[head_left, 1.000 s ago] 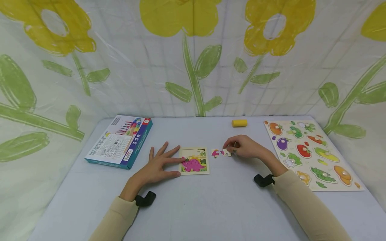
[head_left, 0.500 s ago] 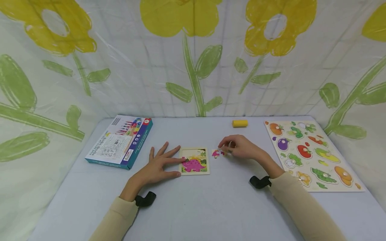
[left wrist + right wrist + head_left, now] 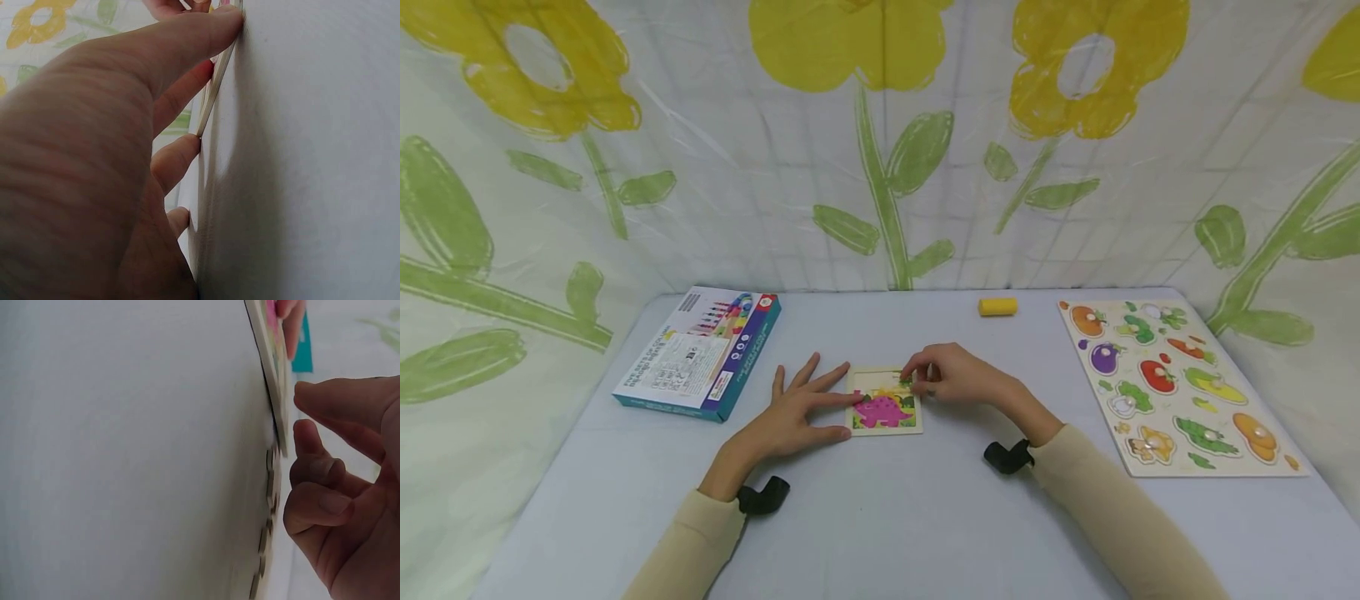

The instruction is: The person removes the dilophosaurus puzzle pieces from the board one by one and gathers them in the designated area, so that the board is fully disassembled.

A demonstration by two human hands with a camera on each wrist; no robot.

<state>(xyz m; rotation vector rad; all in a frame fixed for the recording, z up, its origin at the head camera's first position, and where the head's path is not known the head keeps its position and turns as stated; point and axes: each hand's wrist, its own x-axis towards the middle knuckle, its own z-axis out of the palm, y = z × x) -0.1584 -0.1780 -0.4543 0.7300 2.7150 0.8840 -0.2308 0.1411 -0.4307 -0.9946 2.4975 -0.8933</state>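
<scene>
A small wooden jigsaw puzzle (image 3: 883, 412) with a pink dinosaur lies in a pale frame on the table. My left hand (image 3: 797, 412) spreads its fingers at the puzzle's left side, with the index fingertip over the picture and the thumb at the lower left corner. My right hand (image 3: 958, 375) is at the puzzle's upper right corner, fingers bent. In the right wrist view its thumb and index fingertip are apart, with nothing seen between them. Loose jigsaw pieces (image 3: 272, 481) lie flat beside the frame there; in the head view that hand hides them.
A blue-and-white box (image 3: 696, 354) lies at the left. A yellow cylinder (image 3: 997, 307) rests near the back edge. On the right is a vegetable peg board (image 3: 1180, 387). A flower-printed curtain (image 3: 715, 233) hangs behind the table.
My right hand has moved left from the loose pieces to the puzzle's upper right corner. My left hand stays at the puzzle's left side.
</scene>
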